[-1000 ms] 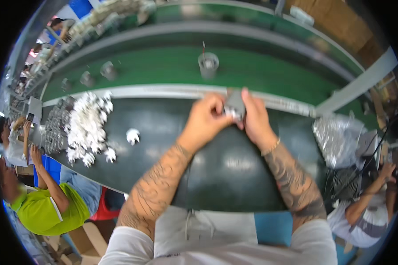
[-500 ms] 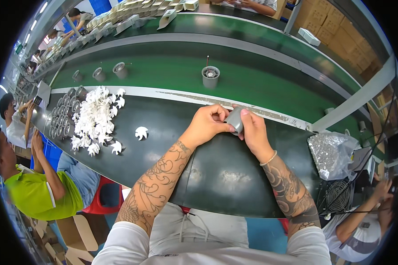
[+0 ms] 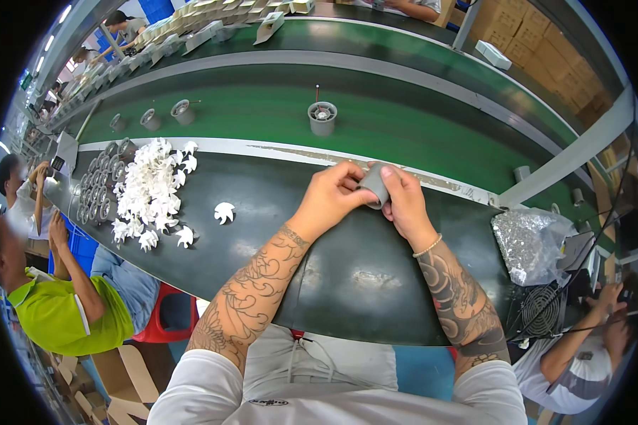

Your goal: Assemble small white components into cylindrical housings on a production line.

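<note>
Between both hands, above the far edge of the dark worktable, is a grey cylindrical fan housing (image 3: pixel 374 185). It lies tilted, its smooth side wall facing up. My left hand (image 3: pixel 335 191) pinches its left end with thumb and fingers. My right hand (image 3: pixel 405 204) wraps the right side, thumb laid on top. Whatever is inside the housing is hidden. A single white fan impeller (image 3: pixel 224 212) rests on the table to the left of my left forearm. Farther left lies a heap of white impellers (image 3: pixel 149 185), beside a cluster of grey housings (image 3: pixel 98 185).
Beyond the table's pale rail runs a green conveyor belt (image 3: pixel 248 120) carrying a grey fan unit (image 3: pixel 322 122) with wires upright, plus several others. A plastic bag of small metal parts (image 3: pixel 524 241) sits at right, near a metal post (image 3: pixel 567 149). Co-workers sit on both sides.
The grey housing has been turned in my hands, so more of its cylindrical side shows. Units on the left and middle of the belt appear slightly farther left.
</note>
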The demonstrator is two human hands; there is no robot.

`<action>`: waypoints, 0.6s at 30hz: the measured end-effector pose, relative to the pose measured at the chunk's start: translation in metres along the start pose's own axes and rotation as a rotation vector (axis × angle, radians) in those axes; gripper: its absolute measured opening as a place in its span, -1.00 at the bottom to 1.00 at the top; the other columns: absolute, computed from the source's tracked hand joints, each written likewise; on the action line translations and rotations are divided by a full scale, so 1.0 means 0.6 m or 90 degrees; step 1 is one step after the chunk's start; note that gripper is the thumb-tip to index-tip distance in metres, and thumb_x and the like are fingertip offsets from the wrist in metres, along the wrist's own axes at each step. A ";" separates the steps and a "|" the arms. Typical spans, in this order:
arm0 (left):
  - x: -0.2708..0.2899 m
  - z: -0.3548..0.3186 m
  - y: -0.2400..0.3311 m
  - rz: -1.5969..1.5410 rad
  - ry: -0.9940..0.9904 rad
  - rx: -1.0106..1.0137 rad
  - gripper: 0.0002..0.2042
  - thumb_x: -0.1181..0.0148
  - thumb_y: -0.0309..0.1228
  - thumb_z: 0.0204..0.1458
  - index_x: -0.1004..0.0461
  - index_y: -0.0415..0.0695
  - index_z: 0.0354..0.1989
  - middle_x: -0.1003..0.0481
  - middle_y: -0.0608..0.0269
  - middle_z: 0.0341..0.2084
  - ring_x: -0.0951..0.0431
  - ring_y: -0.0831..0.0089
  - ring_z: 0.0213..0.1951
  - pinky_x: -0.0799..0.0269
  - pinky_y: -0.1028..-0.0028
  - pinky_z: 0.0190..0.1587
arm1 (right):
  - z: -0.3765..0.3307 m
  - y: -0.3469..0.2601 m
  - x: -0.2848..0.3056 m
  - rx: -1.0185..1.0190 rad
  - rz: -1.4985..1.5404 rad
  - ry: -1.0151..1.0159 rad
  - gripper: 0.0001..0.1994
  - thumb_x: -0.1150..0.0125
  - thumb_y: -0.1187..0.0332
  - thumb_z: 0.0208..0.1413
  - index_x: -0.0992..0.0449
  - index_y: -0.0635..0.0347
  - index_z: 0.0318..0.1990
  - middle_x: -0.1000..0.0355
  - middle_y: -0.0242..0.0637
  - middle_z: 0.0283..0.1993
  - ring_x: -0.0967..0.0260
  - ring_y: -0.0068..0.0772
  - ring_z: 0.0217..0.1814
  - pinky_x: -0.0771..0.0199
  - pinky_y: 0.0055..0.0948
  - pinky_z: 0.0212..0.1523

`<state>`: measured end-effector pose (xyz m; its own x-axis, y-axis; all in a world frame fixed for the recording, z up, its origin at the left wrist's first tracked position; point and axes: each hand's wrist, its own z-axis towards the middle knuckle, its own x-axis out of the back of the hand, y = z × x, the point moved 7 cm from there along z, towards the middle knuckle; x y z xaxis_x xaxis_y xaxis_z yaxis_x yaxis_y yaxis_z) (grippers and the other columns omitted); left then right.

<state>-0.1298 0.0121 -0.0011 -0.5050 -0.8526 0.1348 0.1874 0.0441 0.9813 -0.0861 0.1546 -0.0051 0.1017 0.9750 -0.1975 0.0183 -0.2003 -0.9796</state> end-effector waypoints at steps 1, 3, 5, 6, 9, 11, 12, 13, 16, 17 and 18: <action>-0.003 -0.004 0.017 0.098 -0.003 -0.068 -0.61 -0.47 -0.52 -0.11 -0.43 -0.30 -0.12 -0.56 0.19 -0.30 -0.60 0.52 -0.28 -0.54 0.51 -0.23 | -0.004 0.001 0.004 0.012 -0.020 0.021 -0.66 -0.13 0.14 0.30 -0.56 0.26 -0.03 -0.43 -0.41 -0.44 -0.23 -0.72 -0.61 -0.18 -0.67 -0.66; -0.022 -0.003 0.035 0.165 0.001 -0.130 -0.55 -0.51 -0.42 -0.16 -0.46 -0.27 -0.11 -0.54 0.16 -0.34 -0.55 0.50 -0.40 -0.49 0.50 -0.31 | 0.002 -0.002 0.034 0.223 -0.115 0.111 -0.69 -0.28 0.30 0.18 -0.54 0.25 0.02 -0.51 -0.30 -0.17 -0.43 -0.58 -0.21 -0.48 -0.52 -0.21; -0.013 -0.019 0.040 0.292 0.067 -0.222 -0.52 -0.50 -0.28 -0.14 -0.48 -0.22 -0.07 -0.53 0.13 -0.32 -0.55 0.33 -0.34 -0.48 0.40 -0.25 | -0.023 -0.077 0.017 0.425 -0.455 0.231 -0.68 -0.39 0.40 0.00 -0.51 0.26 -0.08 -0.47 -0.21 -0.09 -0.47 -0.28 -0.05 -0.45 -0.38 0.00; -0.015 -0.027 0.050 0.408 0.088 -0.227 -0.56 -0.43 -0.21 -0.10 -0.50 -0.17 -0.08 -0.54 0.15 -0.22 -0.52 0.21 -0.11 -0.39 0.24 0.01 | -0.029 -0.096 0.037 0.445 -0.513 0.296 -0.68 -0.40 0.43 -0.03 -0.48 0.27 -0.11 -0.45 -0.20 -0.08 -0.45 -0.27 -0.06 -0.43 -0.41 0.01; 0.025 -0.078 0.098 0.688 0.143 -0.177 -0.59 -0.38 -0.21 -0.07 -0.51 -0.09 -0.06 -0.44 0.04 0.01 -0.34 0.04 0.13 -0.20 0.04 0.14 | -0.008 -0.080 0.089 0.318 -0.633 0.340 -0.61 -0.31 0.47 0.02 -0.46 0.23 0.05 -0.37 -0.08 0.10 -0.45 -0.13 -0.02 -0.47 -0.34 -0.01; 0.064 -0.120 0.109 0.792 0.154 -0.039 -0.50 -0.37 -0.18 -0.07 -0.45 -0.04 0.07 -0.26 -0.17 0.20 -0.20 -0.19 0.22 -0.14 -0.20 0.14 | 0.004 -0.051 0.127 0.181 -0.638 0.342 -0.55 -0.26 0.50 0.04 -0.43 0.21 0.14 -0.34 -0.04 0.16 -0.45 -0.11 0.01 -0.47 -0.33 0.01; 0.082 -0.146 0.104 0.866 0.197 0.017 -0.41 -0.34 -0.15 -0.03 -0.36 -0.04 0.19 -0.24 -0.24 0.22 -0.15 -0.30 0.26 -0.10 -0.29 0.18 | 0.016 -0.040 0.134 0.232 -0.651 0.327 -0.47 -0.21 0.51 0.05 -0.36 0.17 0.24 -0.30 0.01 0.21 -0.44 -0.10 0.04 -0.47 -0.34 0.03; 0.116 -0.171 0.079 0.874 0.213 0.073 -0.38 -0.30 -0.14 0.03 -0.29 -0.05 0.27 -0.20 -0.31 0.24 -0.09 -0.39 0.29 -0.05 -0.35 0.21 | 0.026 -0.035 0.130 0.288 -0.658 0.307 -0.40 -0.16 0.53 0.06 -0.28 0.13 0.33 -0.26 0.05 0.26 -0.44 -0.09 0.06 -0.48 -0.35 0.04; 0.176 -0.222 0.027 0.911 0.293 0.122 -0.45 -0.28 -0.23 0.06 -0.33 -0.17 0.21 -0.25 -0.28 0.21 -0.16 -0.38 0.25 -0.11 -0.20 0.25 | 0.031 -0.039 0.087 0.257 -0.694 0.281 -0.32 -0.13 0.51 0.06 -0.17 0.09 0.40 -0.28 0.00 0.27 -0.43 -0.15 0.10 -0.47 -0.39 0.04; 0.173 -0.220 0.028 0.819 0.261 0.035 -0.53 -0.28 -0.31 0.05 -0.39 -0.19 0.14 -0.32 -0.21 0.15 -0.24 -0.28 0.20 -0.19 -0.10 0.22 | 0.029 -0.044 0.090 0.260 -0.690 0.280 -0.32 -0.13 0.51 0.06 -0.17 0.09 0.40 -0.28 0.00 0.27 -0.43 -0.15 0.10 -0.47 -0.39 0.04; 0.168 -0.220 0.035 0.726 0.227 -0.049 -0.60 -0.28 -0.39 0.05 -0.44 -0.22 0.07 -0.39 -0.15 0.09 -0.33 -0.18 0.15 -0.26 0.00 0.20 | 0.024 -0.048 0.102 0.243 -0.658 0.275 -0.34 -0.13 0.51 0.07 -0.18 0.10 0.39 -0.31 -0.03 0.25 -0.43 -0.16 0.10 -0.47 -0.38 0.01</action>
<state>-0.0657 -0.1417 0.0149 0.2447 -0.4400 0.8640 0.4314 0.8475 0.3094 -0.0948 0.2216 0.0105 0.5422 0.5298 0.6522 -0.0020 0.7770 -0.6295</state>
